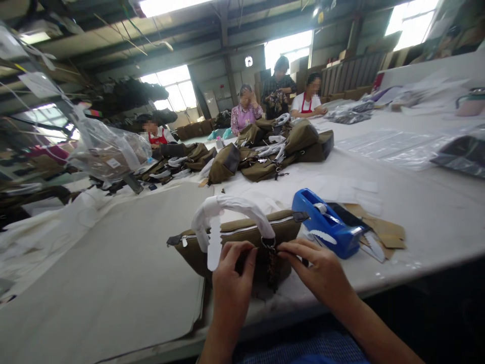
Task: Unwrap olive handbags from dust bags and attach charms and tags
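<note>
Sitting on the white table (435, 222), right in front of the person, is a brown-green bag (193, 255). A silver zipper (246, 228) runs along its top. Its handle (246, 205) is wrapped in white and stands up in a bent arch. A long white tag (214, 247) hangs down the front, just beside the left hand (234, 268). The left thumb and fingers curl in close to the front of the bag, but I cannot tell if they pinch anything. The right hand (322, 268) is on the other side of a dark dangly charm (272, 268), which hangs below a round ring (269, 242). Its thumb and fingertips come close together by the charm, and I cannot tell what they grip. A blue tape holder (341, 230) is near the right hand, with brown card (394, 230) next to it. Farther back, more brown-green bags (303, 136) lie in a big heap. Other people are behind the heap.
</note>
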`<state>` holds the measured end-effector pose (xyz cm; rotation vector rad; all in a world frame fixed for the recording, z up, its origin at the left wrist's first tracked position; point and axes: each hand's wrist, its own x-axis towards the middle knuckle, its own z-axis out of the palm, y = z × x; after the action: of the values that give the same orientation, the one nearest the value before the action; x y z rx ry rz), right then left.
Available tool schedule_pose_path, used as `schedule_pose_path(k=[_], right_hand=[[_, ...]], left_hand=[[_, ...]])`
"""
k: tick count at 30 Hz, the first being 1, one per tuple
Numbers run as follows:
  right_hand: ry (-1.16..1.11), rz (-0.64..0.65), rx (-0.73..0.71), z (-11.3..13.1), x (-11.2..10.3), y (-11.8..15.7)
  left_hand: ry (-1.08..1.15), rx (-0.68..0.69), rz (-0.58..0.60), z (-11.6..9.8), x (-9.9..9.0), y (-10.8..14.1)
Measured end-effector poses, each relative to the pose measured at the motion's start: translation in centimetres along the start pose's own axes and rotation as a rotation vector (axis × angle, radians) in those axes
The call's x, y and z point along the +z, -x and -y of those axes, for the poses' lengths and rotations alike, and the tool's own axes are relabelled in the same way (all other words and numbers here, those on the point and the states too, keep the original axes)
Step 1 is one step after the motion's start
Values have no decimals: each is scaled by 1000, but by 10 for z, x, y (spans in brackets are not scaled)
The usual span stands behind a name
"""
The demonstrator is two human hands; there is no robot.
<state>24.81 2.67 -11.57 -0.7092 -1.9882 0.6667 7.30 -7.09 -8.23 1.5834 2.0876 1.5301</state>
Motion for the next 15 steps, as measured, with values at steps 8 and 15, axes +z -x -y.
schedule_pose_path(k=[8,15], right_hand=[[45,13,223,-12,-43,25],[-909,15,562,11,-45,21]], left_hand=[[490,-315,-71,-2,-12,9],[811,-377,-26,-10,9,14]])
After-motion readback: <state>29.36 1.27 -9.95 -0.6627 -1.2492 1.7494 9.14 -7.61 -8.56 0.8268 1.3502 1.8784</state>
